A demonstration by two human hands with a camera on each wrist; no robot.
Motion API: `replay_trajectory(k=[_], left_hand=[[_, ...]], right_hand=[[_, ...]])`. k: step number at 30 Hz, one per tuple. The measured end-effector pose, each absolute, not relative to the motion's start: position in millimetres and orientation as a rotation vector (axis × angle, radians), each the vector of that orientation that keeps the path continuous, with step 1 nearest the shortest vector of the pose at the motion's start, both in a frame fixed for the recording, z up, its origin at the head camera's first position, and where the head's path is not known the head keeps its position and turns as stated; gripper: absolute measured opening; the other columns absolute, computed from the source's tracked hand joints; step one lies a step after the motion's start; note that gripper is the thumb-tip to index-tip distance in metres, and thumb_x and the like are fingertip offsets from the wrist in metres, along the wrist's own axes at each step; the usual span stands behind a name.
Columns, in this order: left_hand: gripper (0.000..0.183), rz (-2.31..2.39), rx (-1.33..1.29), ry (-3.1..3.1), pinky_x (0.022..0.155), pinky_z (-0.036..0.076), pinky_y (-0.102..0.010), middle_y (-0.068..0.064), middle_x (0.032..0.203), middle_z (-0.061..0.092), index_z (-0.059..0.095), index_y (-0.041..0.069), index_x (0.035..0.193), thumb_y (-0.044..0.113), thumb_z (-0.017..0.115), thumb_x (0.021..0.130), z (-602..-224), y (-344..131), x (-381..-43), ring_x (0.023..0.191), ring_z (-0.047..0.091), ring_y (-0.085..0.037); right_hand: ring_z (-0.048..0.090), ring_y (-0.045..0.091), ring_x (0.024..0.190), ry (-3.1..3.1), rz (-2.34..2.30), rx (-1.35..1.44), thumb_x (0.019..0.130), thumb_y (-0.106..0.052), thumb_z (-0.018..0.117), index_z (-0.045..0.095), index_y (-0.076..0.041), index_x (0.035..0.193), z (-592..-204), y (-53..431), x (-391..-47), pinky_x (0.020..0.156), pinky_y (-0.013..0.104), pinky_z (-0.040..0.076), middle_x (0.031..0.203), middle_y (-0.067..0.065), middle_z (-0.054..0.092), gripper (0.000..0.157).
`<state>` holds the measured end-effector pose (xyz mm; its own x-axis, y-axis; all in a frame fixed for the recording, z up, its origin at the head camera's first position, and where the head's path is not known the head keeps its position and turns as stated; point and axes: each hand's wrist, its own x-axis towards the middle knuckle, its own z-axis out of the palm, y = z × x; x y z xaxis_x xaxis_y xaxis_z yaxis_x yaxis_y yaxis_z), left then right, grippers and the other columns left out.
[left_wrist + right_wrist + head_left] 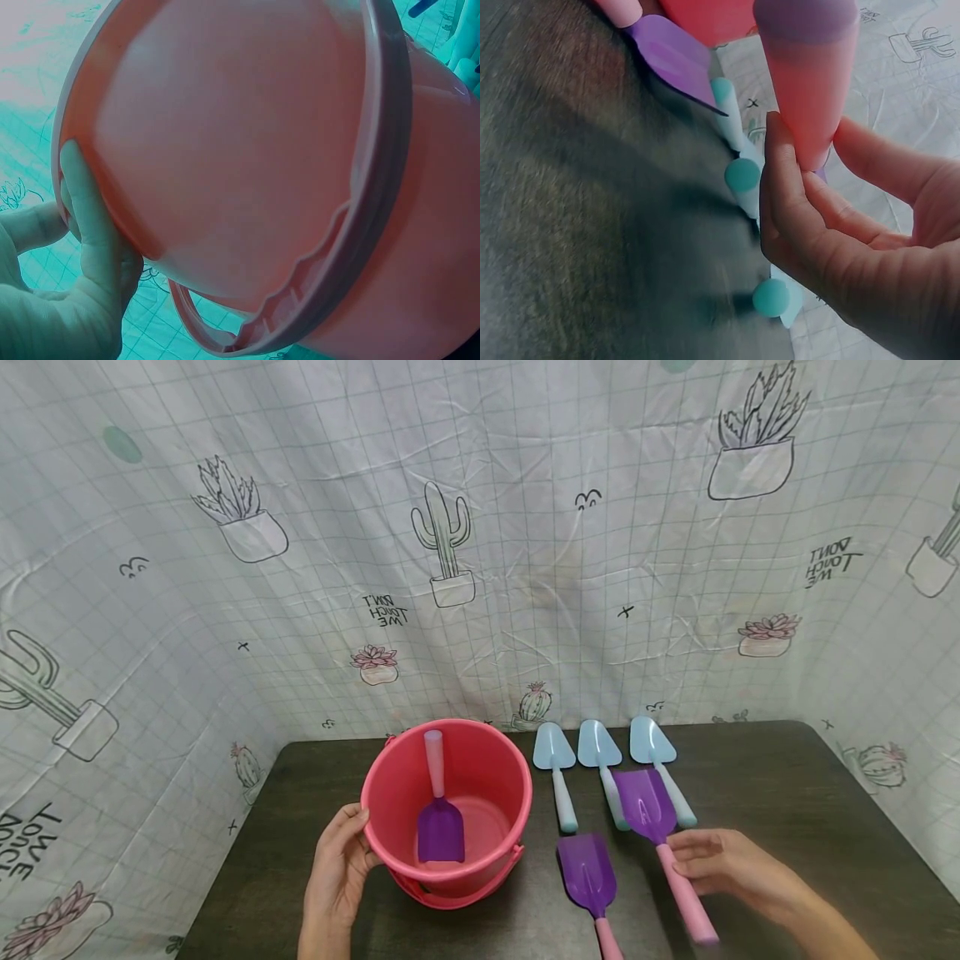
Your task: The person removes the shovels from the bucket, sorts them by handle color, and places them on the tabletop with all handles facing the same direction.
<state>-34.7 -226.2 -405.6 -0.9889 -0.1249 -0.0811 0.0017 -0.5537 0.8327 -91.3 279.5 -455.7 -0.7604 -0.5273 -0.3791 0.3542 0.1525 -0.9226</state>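
My left hand (339, 858) grips the left side of a red bucket (491, 785), thumb and fingers pinching its rim. Inside the bucket leans a purple toy shovel (441, 833), its pink handle pointing up. My right hand (723, 867) pinches the pink handle of a second purple shovel (647, 803), held over the right part of the table. In the right wrist view, thumb and fingertips close round that pink handle (810, 97). A third purple shovel (587, 870) lies between the bucket and my right hand, blade toward the back.
Three light-blue trowels (555, 748) (598, 745) (652, 742) lie in a row at the back of the dark wooden table (258, 852), handles toward me. The bucket's handle (480, 893) hangs down at its front. A patterned cloth (525, 568) hangs behind and beside the table.
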Motion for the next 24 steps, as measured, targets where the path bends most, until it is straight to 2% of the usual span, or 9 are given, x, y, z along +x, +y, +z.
replay_trajectory(k=[10, 24], left_hand=[[0.013, -2.705, 0.214, -1.437, 0.061, 0.061, -0.026, -0.007, 0.088, 0.067, 0.058, 0.003, 0.103, 0.004, 0.046, 0.108, -405, -226, -35, 0.071, 0.069, -0.012], [0.013, -2.687, 0.195, -1.463, 0.062, 0.062, -0.027, -0.007, 0.091, 0.067, 0.058, 0.003, 0.104, 0.005, 0.046, 0.109, -403, -225, -36, 0.075, 0.070, -0.011]], right_hand=[[0.067, 0.015, 0.097, 1.790, -1.639, -0.189, 0.100, 0.000, 0.057, 0.042, 0.028, 0.132, -462, 285, -85, 0.082, 0.037, 0.060, 0.109, 0.005, 0.070, 0.045], [0.065, 0.022, 0.099, 1.825, -1.520, -0.150, 0.097, -0.003, 0.063, 0.047, 0.027, 0.127, -466, 292, -79, 0.082, 0.041, 0.060, 0.108, 0.008, 0.069, 0.045]])
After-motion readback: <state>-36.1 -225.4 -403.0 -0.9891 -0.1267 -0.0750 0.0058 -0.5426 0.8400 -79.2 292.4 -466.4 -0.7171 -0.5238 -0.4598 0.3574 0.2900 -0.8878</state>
